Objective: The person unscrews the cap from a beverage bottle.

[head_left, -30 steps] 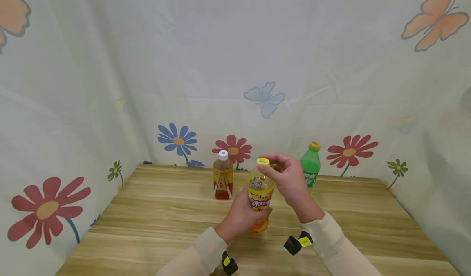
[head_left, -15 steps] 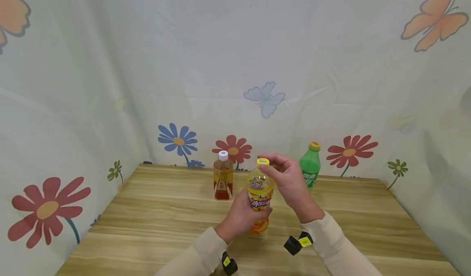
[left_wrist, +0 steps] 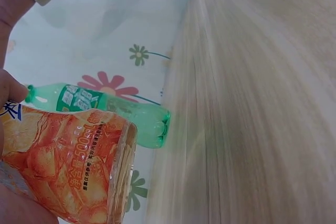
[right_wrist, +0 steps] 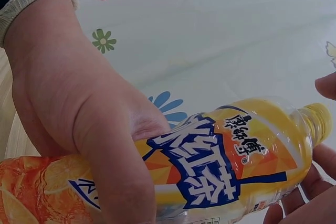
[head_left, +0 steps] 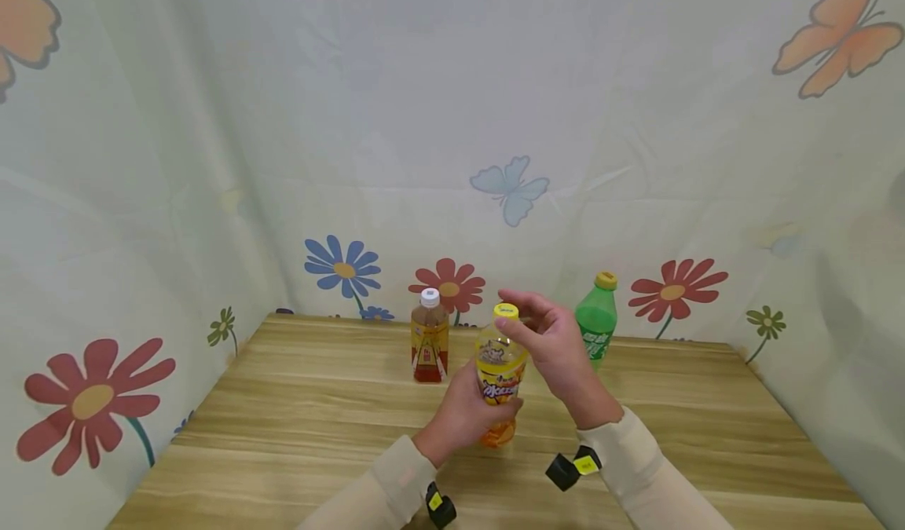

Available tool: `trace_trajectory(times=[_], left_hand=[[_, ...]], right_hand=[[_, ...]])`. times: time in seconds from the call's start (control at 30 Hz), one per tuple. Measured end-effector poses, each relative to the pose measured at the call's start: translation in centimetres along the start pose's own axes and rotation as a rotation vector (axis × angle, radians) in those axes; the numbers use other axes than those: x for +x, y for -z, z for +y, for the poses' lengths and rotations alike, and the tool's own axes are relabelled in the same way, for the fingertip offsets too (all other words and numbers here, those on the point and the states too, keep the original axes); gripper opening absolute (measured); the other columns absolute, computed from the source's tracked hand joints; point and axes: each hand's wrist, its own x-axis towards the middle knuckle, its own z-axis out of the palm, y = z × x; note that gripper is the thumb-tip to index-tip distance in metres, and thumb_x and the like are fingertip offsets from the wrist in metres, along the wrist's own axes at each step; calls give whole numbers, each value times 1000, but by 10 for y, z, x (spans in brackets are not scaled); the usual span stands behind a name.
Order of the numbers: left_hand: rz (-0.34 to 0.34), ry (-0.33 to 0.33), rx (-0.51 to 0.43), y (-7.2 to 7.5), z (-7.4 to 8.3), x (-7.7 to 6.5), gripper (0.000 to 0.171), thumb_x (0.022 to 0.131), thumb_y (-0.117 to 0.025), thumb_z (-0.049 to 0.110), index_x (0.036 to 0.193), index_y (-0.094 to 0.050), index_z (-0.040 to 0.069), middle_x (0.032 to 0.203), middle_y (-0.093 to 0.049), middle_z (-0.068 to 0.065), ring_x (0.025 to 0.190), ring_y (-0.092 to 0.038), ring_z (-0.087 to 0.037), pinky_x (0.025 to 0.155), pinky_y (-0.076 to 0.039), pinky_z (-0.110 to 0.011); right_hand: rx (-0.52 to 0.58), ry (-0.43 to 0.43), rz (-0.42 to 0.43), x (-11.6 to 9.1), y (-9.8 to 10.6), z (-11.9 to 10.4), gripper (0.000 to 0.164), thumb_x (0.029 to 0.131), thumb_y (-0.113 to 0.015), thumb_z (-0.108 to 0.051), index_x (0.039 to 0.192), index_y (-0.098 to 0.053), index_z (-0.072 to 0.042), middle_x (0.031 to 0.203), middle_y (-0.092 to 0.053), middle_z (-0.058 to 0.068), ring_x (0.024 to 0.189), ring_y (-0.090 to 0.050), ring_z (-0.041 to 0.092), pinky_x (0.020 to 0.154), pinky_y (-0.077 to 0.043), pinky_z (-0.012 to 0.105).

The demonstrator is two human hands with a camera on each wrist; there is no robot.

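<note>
My left hand (head_left: 467, 414) grips the lower part of an iced tea bottle (head_left: 500, 373) with an orange and yellow label, held upright over the table. In the right wrist view, the left thumb and palm wrap across that label. Around the yellow cap (head_left: 505, 310) stands my right hand (head_left: 563, 351). Its thumb (right_wrist: 326, 86) is a little apart from the cap in the right wrist view, while its other fingers lie spread by the bottle's neck, partly out of frame. Left of the hands stands a brown drink bottle (head_left: 430, 341) with a white cap.
A green soda bottle (head_left: 597, 316) with a yellow cap stands behind the right hand, partly covered by it. The wooden table (head_left: 318, 420) ends at a pale curtain (head_left: 424, 122) printed with flowers and butterflies, which also rises on both sides.
The right hand's index finger has lifted slightly away from the cap, and its thumb has shifted a little. The left hand and the iced tea bottle stay in place.
</note>
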Motion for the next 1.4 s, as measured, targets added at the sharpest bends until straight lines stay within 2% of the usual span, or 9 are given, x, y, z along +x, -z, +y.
trace_trajectory(times=[0.1, 0.27, 0.4, 0.57, 1.0, 1.4], left_hand=[[-3, -1, 1, -1, 1, 0, 61, 88, -82, 25, 138, -48, 33, 127, -65, 10, 114, -66, -13, 105, -55, -44], [-3, -3, 6, -1, 0, 0, 60, 88, -82, 26, 137, -49, 34, 127, -65, 11, 113, -66, -12, 105, -54, -43], [-1, 15, 9, -1, 0, 0, 60, 87, -83, 26, 136, -49, 37, 126, -65, 14, 113, -66, -10, 106, -54, -43], [-2, 23, 8, -1, 0, 0, 61, 87, -83, 27, 136, -48, 37, 126, -65, 14, 114, -65, -11, 106, -54, -45], [2, 22, 7, -1, 4, -2, 60, 88, -82, 26, 137, -48, 35, 127, -65, 12, 114, -65, -12, 106, -54, -46], [-1, 27, -7, 1, 3, -2, 61, 88, -82, 27, 138, -48, 35, 128, -65, 12, 116, -65, -12, 107, -53, -46]], right_hand=[[-43, -7, 60, 0, -1, 0, 41, 93, -76, -26, 129, -66, -11, 118, -66, 10, 102, -61, 25, 86, -56, 27], [-123, -31, 170, 0, -3, -3, 41, 83, -86, -35, 112, -69, -13, 107, -67, 4, 100, -60, 23, 84, -52, 29], [-167, -32, 204, 1, -4, -7, 41, 80, -88, -38, 104, -69, -11, 102, -68, 5, 94, -60, 23, 80, -52, 30], [-188, -32, 203, 1, -5, -11, 39, 80, -89, -37, 102, -70, -11, 99, -69, 6, 90, -60, 25, 76, -53, 29], [-197, -39, 182, 1, -3, -11, 38, 80, -88, -37, 104, -74, -12, 99, -70, 7, 90, -61, 26, 74, -54, 28], [-163, 25, 119, 4, 2, -7, 32, 86, -84, -30, 112, -78, -13, 106, -73, 5, 95, -64, 28, 76, -57, 28]])
